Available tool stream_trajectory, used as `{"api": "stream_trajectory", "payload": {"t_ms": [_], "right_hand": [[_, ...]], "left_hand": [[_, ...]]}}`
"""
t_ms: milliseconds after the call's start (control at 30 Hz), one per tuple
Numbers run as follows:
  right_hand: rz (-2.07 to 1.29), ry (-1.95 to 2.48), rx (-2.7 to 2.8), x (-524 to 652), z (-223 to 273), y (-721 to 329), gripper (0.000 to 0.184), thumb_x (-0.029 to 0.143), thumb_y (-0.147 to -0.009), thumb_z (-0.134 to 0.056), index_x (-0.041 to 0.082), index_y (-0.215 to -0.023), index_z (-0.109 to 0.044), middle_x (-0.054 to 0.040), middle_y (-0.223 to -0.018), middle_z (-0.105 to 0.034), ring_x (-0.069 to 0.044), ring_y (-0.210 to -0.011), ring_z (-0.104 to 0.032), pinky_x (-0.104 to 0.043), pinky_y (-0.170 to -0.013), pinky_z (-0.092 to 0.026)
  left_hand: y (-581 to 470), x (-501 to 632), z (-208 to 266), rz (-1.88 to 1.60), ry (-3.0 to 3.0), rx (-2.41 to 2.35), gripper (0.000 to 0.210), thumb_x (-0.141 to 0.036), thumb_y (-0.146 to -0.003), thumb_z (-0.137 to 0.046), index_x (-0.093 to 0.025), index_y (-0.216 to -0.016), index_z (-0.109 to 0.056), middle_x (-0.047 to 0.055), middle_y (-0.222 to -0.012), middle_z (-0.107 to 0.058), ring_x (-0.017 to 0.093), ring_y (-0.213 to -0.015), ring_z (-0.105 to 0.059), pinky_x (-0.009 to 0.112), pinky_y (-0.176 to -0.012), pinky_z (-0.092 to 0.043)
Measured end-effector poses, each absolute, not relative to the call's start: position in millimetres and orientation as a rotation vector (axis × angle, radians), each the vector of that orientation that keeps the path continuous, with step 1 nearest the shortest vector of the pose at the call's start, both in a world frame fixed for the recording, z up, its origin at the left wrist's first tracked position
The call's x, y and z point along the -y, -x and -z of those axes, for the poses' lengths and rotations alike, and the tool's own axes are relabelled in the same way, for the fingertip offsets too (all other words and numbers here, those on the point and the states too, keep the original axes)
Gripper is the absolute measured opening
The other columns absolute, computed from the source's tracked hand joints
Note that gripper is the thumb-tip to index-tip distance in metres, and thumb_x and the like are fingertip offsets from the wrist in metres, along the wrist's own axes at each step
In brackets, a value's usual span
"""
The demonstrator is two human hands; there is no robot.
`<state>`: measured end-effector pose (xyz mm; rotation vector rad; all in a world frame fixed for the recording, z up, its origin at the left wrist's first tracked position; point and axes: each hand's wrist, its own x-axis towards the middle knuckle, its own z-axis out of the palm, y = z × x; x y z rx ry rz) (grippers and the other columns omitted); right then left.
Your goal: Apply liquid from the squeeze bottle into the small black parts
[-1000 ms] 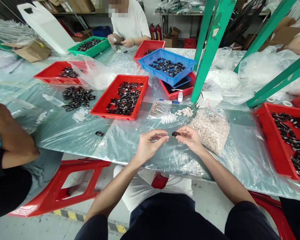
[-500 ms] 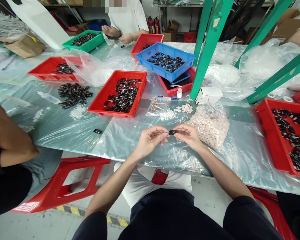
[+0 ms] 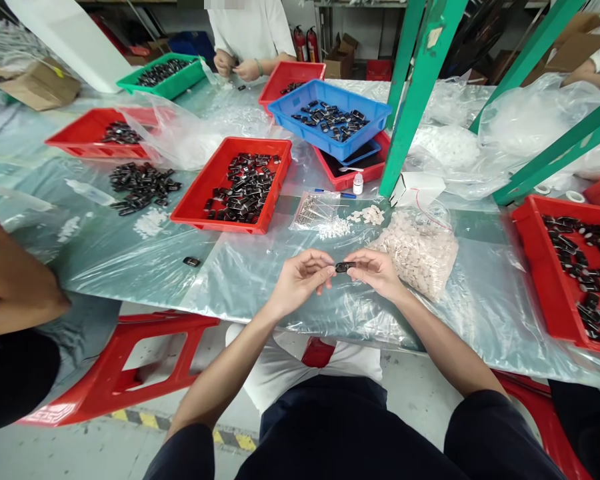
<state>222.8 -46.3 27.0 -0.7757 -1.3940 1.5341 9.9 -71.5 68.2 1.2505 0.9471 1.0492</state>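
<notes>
Over the table's front part, a small, glossy black oblong part (image 3: 344, 267) is held between my two hands. My right hand (image 3: 377, 272) pinches its right end between thumb and fingers. At its left end, the thumb and fingertips of my left hand (image 3: 305, 279) are closed on it. Whether the left fingers also hold something tiny is too small to tell. To the right of my right hand lies a clear bag (image 3: 420, 253) of small beige pieces. Loose white pieces (image 3: 335, 228) and beige pieces (image 3: 367, 215) lie beyond my hands. Another black part (image 3: 191, 261) rests to the left.
Red trays (image 3: 220, 227) and a blue tray (image 3: 285, 110) hold black parts. Another red tray (image 3: 535, 267) stands at the right. Green posts (image 3: 405, 100) rise from the table. One co-worker (image 3: 250, 33) sits opposite; another's arm (image 3: 20, 280) is at the left.
My left fingertips have come up against the left end of the black part, which has shifted slightly left. The co-worker opposite has brought both hands closer together. The view has shifted slightly.
</notes>
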Motion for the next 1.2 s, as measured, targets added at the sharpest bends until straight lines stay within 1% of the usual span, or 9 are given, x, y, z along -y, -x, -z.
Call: {"api": "stream_trajectory", "payload": {"t_ms": [200,367,467,633,733,833,967,1067,1200], "right_hand": [[-1.496,0.791,1.451,48.1,-25.0,-223.7,0.038,0.052,-0.08,-0.088,0.019,-0.097,-0.079,-0.0045,-0.084,-0.078,-0.013,-0.063,-0.064,-0.027,-0.058,-0.051],[-1.442,0.823,1.541,48.1,-25.7,-225.8,0.038,0.055,-0.082,-0.085,0.02,-0.094,-0.08,-0.0041,-0.079,-0.076,-0.015,-0.063,-0.064,-0.029,-0.059,-0.051],[-1.369,0.863,1.608,46.6,-29.3,-228.5,0.035,0.054,-0.083,-0.083,0.02,-0.093,-0.08,-0.0046,-0.08,-0.077,-0.016,-0.064,-0.064,-0.03,-0.06,-0.051],[-1.288,0.898,1.712,50.2,-36.8,-228.6,0.028,0.047,-0.088,-0.08,0.021,-0.096,-0.08,-0.0053,-0.08,-0.077,-0.017,-0.066,-0.064,-0.03,-0.059,-0.048],[-1.355,0.854,1.817,56.1,-36.3,-223.8,0.028,0.044,-0.091,-0.078,0.022,-0.109,-0.078,-0.0073,-0.093,-0.08,-0.018,-0.07,-0.068,-0.03,-0.057,-0.047],[-1.364,0.837,1.901,59.1,-29.8,-219.3,0.036,0.04,-0.093,-0.077,0.025,-0.125,-0.072,-0.0077,-0.105,-0.08,-0.018,-0.073,-0.069,-0.028,-0.054,-0.046],[-1.212,0.886,2.003,56.9,-17.4,-216.1,0.022,0.037,-0.096,-0.072,0.025,-0.114,-0.074,-0.0039,-0.088,-0.077,-0.016,-0.062,-0.06,-0.03,-0.054,-0.045],[-1.1,0.94,2.047,56.1,-10.2,-214.1,0.018,0.039,-0.096,-0.071,0.026,-0.107,-0.077,-0.0026,-0.081,-0.075,-0.016,-0.057,-0.055,-0.032,-0.054,-0.045],[-1.183,0.977,1.968,54.5,-3.6,-212.3,0.022,0.044,-0.096,-0.071,0.024,-0.102,-0.078,-0.0028,-0.073,-0.072,-0.018,-0.06,-0.06,-0.032,-0.055,-0.047]], "left_hand": [[-7.1,76.2,-67.9,-0.988,-1.215,-0.971,0.044,-0.048,-0.084,-0.085,-0.016,-0.109,-0.069,0.002,-0.076,-0.074,0.012,-0.053,-0.066,0.02,-0.042,-0.045],[-6.1,79.6,-66.4,-0.926,-1.254,-1.001,0.043,-0.05,-0.082,-0.086,-0.015,-0.104,-0.076,0.001,-0.068,-0.071,0.012,-0.053,-0.065,0.021,-0.043,-0.046],[-9.5,83.1,-62.2,-0.975,-1.295,-1.066,0.04,-0.05,-0.083,-0.084,-0.015,-0.101,-0.078,0.004,-0.073,-0.075,0.012,-0.053,-0.065,0.022,-0.045,-0.047],[-17.8,104.5,-52.0,-1.146,-1.505,-1.236,0.029,-0.042,-0.091,-0.076,-0.016,-0.103,-0.08,0.007,-0.085,-0.08,0.015,-0.066,-0.07,0.024,-0.058,-0.055],[-11.8,124.9,-40.7,-1.191,-1.61,-1.318,0.022,-0.037,-0.091,-0.075,-0.017,-0.098,-0.081,0.005,-0.079,-0.077,0.014,-0.065,-0.068,0.024,-0.062,-0.055],[17.2,139.3,-22.8,-1.31,-1.463,-1.49,0.024,-0.039,-0.089,-0.076,-0.016,-0.095,-0.079,0.004,-0.075,-0.076,0.013,-0.062,-0.068,0.024,-0.062,-0.055],[92.8,134.0,-1.0,-1.522,-1.042,-1.837,0.033,-0.044,-0.079,-0.081,-0.014,-0.09,-0.075,0.001,-0.065,-0.071,0.014,-0.057,-0.065,0.025,-0.06,-0.054],[152.7,115.5,3.4,-1.661,-0.817,-1.931,0.034,-0.042,-0.074,-0.082,-0.012,-0.087,-0.071,0.002,-0.067,-0.069,0.012,-0.054,-0.061,0.024,-0.056,-0.05],[194.2,109.7,5.5,-1.988,-0.561,-1.943,0.047,-0.037,-0.081,-0.074,-0.012,-0.121,-0.065,0.001,-0.078,-0.069,0.01,-0.057,-0.059,0.021,-0.051,-0.04]]}}
